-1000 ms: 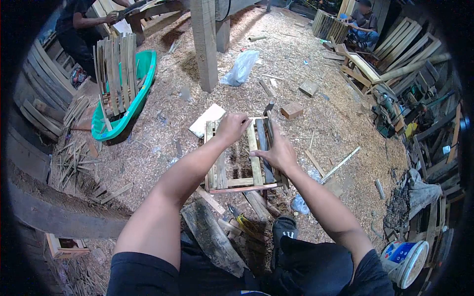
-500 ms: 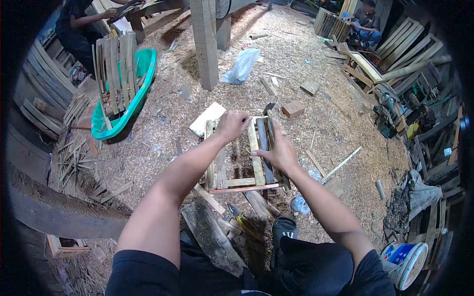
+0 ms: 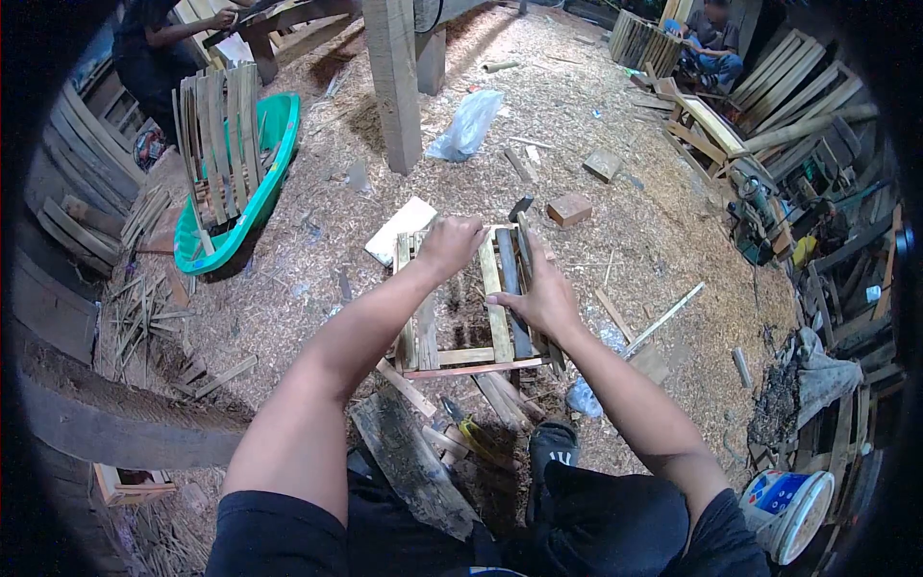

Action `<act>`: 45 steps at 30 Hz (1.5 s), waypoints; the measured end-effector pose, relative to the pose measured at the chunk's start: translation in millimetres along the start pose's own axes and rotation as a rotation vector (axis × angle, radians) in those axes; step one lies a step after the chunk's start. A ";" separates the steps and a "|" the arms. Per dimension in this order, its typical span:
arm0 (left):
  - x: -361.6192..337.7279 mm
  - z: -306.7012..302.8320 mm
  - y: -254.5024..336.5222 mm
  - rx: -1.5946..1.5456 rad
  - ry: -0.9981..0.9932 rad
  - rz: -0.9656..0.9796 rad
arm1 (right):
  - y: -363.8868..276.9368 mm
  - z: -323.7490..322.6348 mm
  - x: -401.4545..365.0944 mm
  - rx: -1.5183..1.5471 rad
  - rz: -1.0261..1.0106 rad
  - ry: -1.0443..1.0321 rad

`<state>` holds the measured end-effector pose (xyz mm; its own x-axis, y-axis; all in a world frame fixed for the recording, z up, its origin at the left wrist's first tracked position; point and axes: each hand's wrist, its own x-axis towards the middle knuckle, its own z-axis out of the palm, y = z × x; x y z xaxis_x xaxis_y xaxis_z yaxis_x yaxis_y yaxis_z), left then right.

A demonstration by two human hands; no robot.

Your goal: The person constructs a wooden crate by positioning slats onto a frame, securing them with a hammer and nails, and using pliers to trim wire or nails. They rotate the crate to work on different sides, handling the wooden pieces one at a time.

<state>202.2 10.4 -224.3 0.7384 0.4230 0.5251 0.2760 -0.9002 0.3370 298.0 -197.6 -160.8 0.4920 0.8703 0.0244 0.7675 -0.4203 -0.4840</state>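
A small slatted wooden frame (image 3: 467, 356) stands in front of me over the sawdust floor. My left hand (image 3: 450, 248) is closed at its far edge, the fingers curled; whatever it grips, if anything, is hidden. My right hand (image 3: 546, 300) holds the right side of the frame, thumb over the slats and fingers along the outer side. A dark bar (image 3: 512, 288) lies lengthwise between the slats beside my right thumb. The dark head of a hammer (image 3: 521, 206) shows just beyond the frame's far right corner.
A wooden post (image 3: 392, 91) rises ahead. At left is a green tub (image 3: 226, 252) with slats. A brick-like block (image 3: 569, 209) lies beyond the frame. Yellow-handled pliers (image 3: 471, 430) lie near my feet. A bucket (image 3: 790, 514) stands right. Two people (image 3: 711, 43) (image 3: 159, 48) sit or stand farther off.
Both hands keep nearly the same places on the frame. The view has shifted slightly, and the far-left person's hands have moved a little.
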 end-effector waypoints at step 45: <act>-30.1 -40.5 22.2 0.121 -0.342 0.001 | -21.6 14.1 -11.7 1.213 0.313 -0.110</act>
<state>161.1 -18.1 -201.0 0.8964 0.3809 0.2267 0.3303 -0.9151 0.2312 269.9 -195.1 -163.0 0.5031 0.8172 -0.2813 -0.2758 -0.1567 -0.9484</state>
